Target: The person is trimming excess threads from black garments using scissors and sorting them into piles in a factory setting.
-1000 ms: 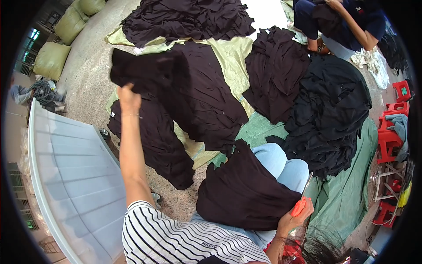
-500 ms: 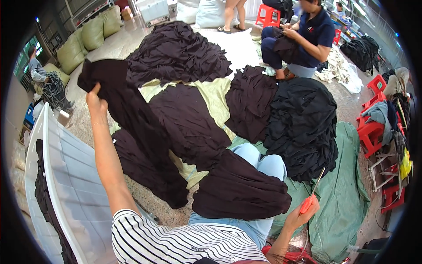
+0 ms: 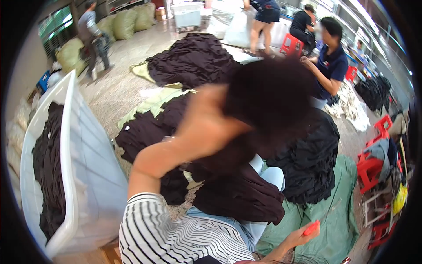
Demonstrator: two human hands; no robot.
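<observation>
My left hand (image 3: pixel 213 116), blurred by motion, is raised in front of my chest and closed round a dark brown garment (image 3: pixel 272 94). The bunched cloth hides part of the piles behind it. Low on the right, my right hand (image 3: pixel 299 236) grips a red-handled tool (image 3: pixel 313 228) with a thin metal shaft pointing up and away; its exact kind cannot be made out. Across my lap lies another dark brown cloth piece (image 3: pixel 241 196). Several similar dark pieces (image 3: pixel 145 134) are spread on the floor beyond my left arm.
A white plastic bin (image 3: pixel 68 145) holding dark cloth stands at left. A black cloth heap (image 3: pixel 307 163) rests by a green sheet (image 3: pixel 338 193) at right. Farther off are a brown heap (image 3: pixel 191 59), a seated person (image 3: pixel 332 66) and red stools (image 3: pixel 369 169).
My left hand has swung from the far left toward the middle, carrying the dark garment up and right. The view has shifted, showing more of the bin. My right hand still holds the tool.
</observation>
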